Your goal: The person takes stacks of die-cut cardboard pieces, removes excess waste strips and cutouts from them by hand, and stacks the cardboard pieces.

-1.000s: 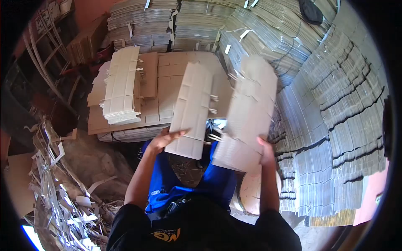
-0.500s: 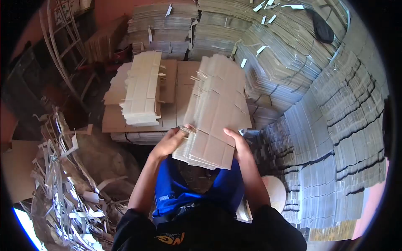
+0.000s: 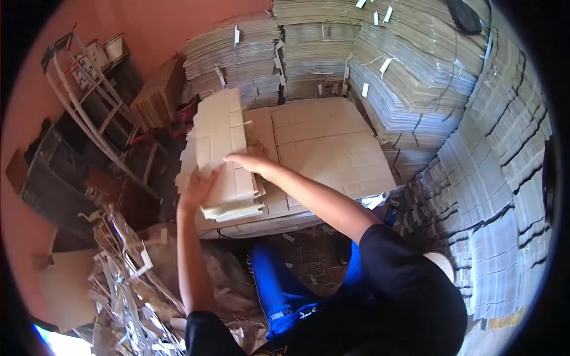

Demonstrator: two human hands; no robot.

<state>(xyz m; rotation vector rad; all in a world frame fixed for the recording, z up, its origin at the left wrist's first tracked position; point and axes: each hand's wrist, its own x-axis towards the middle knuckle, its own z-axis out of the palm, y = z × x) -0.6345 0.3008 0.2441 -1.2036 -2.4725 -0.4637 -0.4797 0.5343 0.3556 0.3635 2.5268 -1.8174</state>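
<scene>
A stack of creased cardboard pieces sits at the left of the platform, over another pile whose lower edges poke out towards me. At the stack's left side, my left hand grips the edge, slightly blurred. Across from it, my right hand holds the right edge with its thumb on top; its other fingers are partly hidden beside the stack. Under the pile, a large flat cardboard sheet covers the platform and extends to the right.
Tall stacks of flattened cardboard line the back, with more bundles along the right. A metal ladder frame leans at the left. Torn cardboard scraps heap up at lower left. A dark phone-like object lies near the platform's right corner.
Both hands have carried the cardboard stack from in front of my lap to the left, onto the pile there. My view has shifted, and the large sheet's right side is now uncovered.
</scene>
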